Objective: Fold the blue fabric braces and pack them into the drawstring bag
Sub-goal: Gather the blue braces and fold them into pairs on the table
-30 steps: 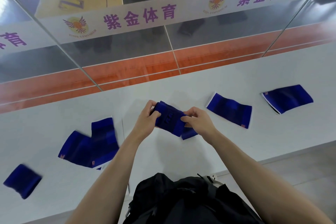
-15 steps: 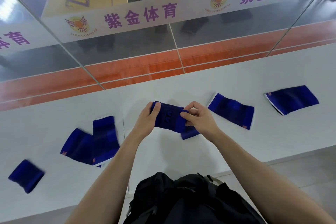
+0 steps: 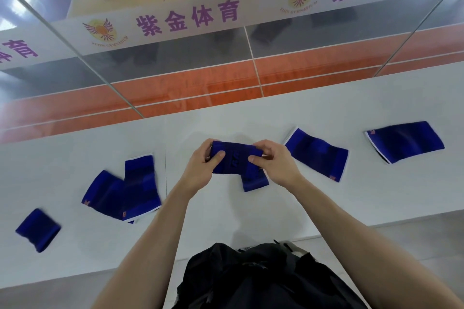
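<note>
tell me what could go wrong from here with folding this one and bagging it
The held brace is pinched only at its ends by the left hand and right hand, and a flap hangs loose beneath, so the fold may spring open. The black bag shows no open mouth; with both hands busy, freeing one to open it could undo the fold.

Bare left hand (image 3: 200,170), bare right hand (image 3: 276,165). Left forearm (image 3: 150,233), right forearm (image 3: 351,228): bare right to near frame edge, slender. Thumbnails (image 3: 221,154) short, plain.
</note>
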The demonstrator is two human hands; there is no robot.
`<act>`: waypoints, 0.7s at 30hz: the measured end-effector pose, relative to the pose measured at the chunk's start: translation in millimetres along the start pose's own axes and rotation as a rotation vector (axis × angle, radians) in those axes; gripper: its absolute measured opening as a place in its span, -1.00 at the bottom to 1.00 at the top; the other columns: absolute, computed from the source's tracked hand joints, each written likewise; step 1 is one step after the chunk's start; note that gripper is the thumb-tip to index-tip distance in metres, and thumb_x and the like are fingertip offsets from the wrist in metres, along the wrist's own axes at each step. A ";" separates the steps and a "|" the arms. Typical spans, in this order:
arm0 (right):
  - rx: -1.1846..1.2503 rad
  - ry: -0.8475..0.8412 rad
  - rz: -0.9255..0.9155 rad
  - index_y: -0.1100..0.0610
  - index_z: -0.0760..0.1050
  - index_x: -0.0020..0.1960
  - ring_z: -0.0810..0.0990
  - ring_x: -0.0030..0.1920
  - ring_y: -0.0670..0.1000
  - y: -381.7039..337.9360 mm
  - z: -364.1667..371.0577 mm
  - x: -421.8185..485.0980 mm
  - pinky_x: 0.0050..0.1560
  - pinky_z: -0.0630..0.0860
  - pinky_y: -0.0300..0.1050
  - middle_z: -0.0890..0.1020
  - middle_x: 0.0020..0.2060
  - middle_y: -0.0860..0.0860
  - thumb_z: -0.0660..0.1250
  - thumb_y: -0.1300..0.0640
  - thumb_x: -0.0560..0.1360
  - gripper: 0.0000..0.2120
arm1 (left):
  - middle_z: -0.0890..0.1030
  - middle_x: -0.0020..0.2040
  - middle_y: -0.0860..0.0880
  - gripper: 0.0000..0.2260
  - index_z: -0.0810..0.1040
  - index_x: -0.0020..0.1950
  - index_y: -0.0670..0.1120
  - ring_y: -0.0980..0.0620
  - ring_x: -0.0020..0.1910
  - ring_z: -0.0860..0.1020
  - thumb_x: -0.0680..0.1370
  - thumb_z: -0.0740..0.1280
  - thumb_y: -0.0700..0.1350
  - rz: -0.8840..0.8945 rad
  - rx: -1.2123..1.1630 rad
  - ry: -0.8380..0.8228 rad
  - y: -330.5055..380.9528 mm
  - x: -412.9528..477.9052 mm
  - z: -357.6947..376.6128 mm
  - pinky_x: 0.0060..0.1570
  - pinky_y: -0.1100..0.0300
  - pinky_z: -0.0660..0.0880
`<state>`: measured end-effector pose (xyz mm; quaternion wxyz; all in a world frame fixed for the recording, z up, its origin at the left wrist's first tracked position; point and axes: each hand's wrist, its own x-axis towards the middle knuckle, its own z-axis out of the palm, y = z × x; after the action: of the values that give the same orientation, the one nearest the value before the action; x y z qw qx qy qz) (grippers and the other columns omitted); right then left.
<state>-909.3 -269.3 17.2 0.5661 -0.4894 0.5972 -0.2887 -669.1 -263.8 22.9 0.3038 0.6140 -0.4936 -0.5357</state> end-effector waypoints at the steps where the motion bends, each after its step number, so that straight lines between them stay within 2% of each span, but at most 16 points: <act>1: -0.031 0.023 -0.002 -0.03 0.62 0.22 0.80 0.02 -0.03 2.2 -0.8 0.7 -0.04 0.75 -0.06 0.80 0.03 -0.08 0.51 0.15 0.64 -0.80 | 0.77 0.17 0.02 -0.86 0.58 0.33 0.01 0.01 0.16 0.75 0.78 0.36 -0.13 -0.007 0.021 -0.017 -1.3 -1.3 -0.7 0.06 0.15 0.72; 4: -0.076 0.049 0.000 -0.05 0.61 0.20 0.78 0.02 -0.06 7.7 -0.2 0.7 -0.04 0.77 -0.07 0.78 0.02 -0.11 0.50 0.14 0.65 -0.82 | 0.78 0.17 0.03 -0.85 0.59 0.32 0.00 -0.04 0.16 0.76 0.76 0.39 -0.15 -0.032 0.043 -0.018 -4.0 -5.3 1.5 0.07 0.07 0.74; 6: -0.060 0.058 0.003 -0.05 0.63 0.18 0.78 -0.02 -0.07 10.6 1.7 0.0 -0.08 0.77 -0.07 0.79 -0.01 -0.11 0.50 0.13 0.64 -0.84 | 0.78 0.16 -0.02 -0.87 0.59 0.29 -0.04 -0.12 0.11 0.77 0.75 0.39 -0.19 -0.054 0.004 0.013 -6.3 -7.4 4.7 -0.06 -0.02 0.77; 9: -0.022 0.064 0.009 -0.02 0.67 0.17 0.80 -0.06 -0.05 14.9 2.4 -0.7 -0.10 0.78 -0.03 0.81 -0.05 -0.08 0.53 0.13 0.63 -0.85 | 0.78 0.16 -0.07 -0.89 0.60 0.28 -0.06 -0.15 0.09 0.78 0.75 0.40 -0.18 -0.073 -0.039 0.058 -9.2 -12.1 8.8 -0.17 -0.02 0.75; 11: 0.006 0.060 0.031 0.01 0.70 0.14 0.81 -0.06 -0.01 17.3 0.0 -0.8 -0.11 0.78 0.00 0.81 -0.08 -0.06 0.55 0.13 0.61 -0.88 | 0.78 0.17 -0.07 -0.87 0.61 0.30 -0.04 -0.14 0.11 0.78 0.78 0.37 -0.07 -0.117 -0.098 0.057 -9.4 -16.1 11.7 -0.14 -0.04 0.76; 13: -0.048 0.040 0.015 0.00 0.69 0.11 0.80 -0.08 0.00 18.8 -4.1 -0.4 -0.12 0.78 -0.02 0.81 -0.09 -0.07 0.54 0.11 0.61 -0.90 | 0.78 0.19 -0.07 -0.71 0.63 0.34 -0.05 -0.14 0.15 0.78 0.80 0.27 0.11 -0.212 -0.205 0.017 -7.5 -18.5 14.0 -0.08 -0.09 0.76; 15: -0.066 -0.011 -0.003 -0.03 0.69 0.11 0.80 -0.08 -0.03 21.0 -8.6 -0.8 -0.09 0.77 -0.05 0.81 -0.09 -0.09 0.52 0.12 0.63 -0.91 | 0.78 0.22 -0.09 -0.61 0.63 0.35 -0.08 -0.17 0.16 0.78 0.80 0.21 0.17 -0.299 -0.293 -0.026 -8.2 -17.6 15.7 -0.03 -0.11 0.74; 18: -0.092 -0.039 0.011 -0.06 0.69 0.14 0.79 -0.03 -0.01 28.5 -15.2 -0.3 -0.06 0.77 -0.06 0.81 -0.04 -0.08 0.51 0.13 0.64 -0.88 | 0.72 0.05 -0.06 -0.80 0.62 0.18 -0.08 -0.16 0.04 0.68 0.72 0.26 -0.02 -0.366 -0.282 0.019 -11.2 -13.2 19.7 -0.04 -0.06 0.66; 19: -0.115 -0.030 0.012 -0.06 0.70 0.17 0.78 -0.01 0.01 32.4 -17.3 0.0 -0.04 0.78 -0.02 0.80 0.00 -0.08 0.51 0.12 0.64 -0.86 | 0.70 0.00 -0.05 -0.82 0.62 0.18 -0.10 -0.14 0.02 0.65 0.69 0.26 -0.08 -0.378 -0.273 0.050 -11.8 -11.8 21.5 -0.05 -0.05 0.64; 21: -0.167 0.002 0.013 -0.08 0.69 0.18 0.77 0.02 0.02 42.9 -21.5 0.6 -0.01 0.78 0.07 0.77 0.04 -0.09 0.49 0.11 0.65 -0.85 | 0.70 0.05 -0.09 -0.77 0.60 0.25 -0.18 -0.12 0.03 0.66 0.67 0.26 -0.15 -0.394 -0.318 0.140 -14.9 -10.0 24.5 0.00 -0.07 0.72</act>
<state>-940.8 -259.2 -17.5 0.5246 -0.5305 0.6230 -0.2349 -687.7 -245.8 7.1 0.3196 0.6786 -0.2519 -0.6115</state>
